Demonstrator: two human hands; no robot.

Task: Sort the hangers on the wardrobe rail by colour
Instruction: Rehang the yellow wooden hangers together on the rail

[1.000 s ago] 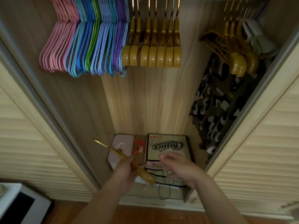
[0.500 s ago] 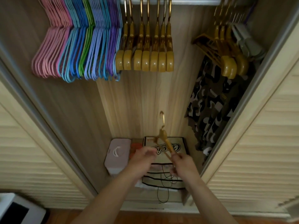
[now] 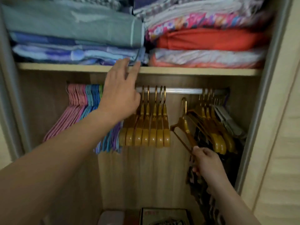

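A silver wardrobe rail [image 3: 181, 90] carries pink hangers [image 3: 74, 101] at the left, then blue, green and purple ones [image 3: 92, 98], then several gold hangers [image 3: 146, 135] in the middle. More gold hangers [image 3: 215, 137] and grey ones [image 3: 227, 119] hang at the right end. My right hand [image 3: 206, 161] grips the lower bar of one loose gold hanger [image 3: 183, 122], its hook just below the bare stretch of rail. My left hand [image 3: 120, 93] is raised in front of the rail at the left of the middle gold group, fingers spread and holding nothing.
A wooden shelf [image 3: 194, 71] above the rail holds stacks of folded bedding [image 3: 203, 39]. A camouflage garment [image 3: 199, 181] hangs at the right. Boxes [image 3: 162, 215] sit on the wardrobe floor. Sliding door frames stand at both sides.
The view has tilted up from the wardrobe floor to the rail. The gold hanger passed from my left hand to my right and rose to the rail. My left hand let go and lifted.
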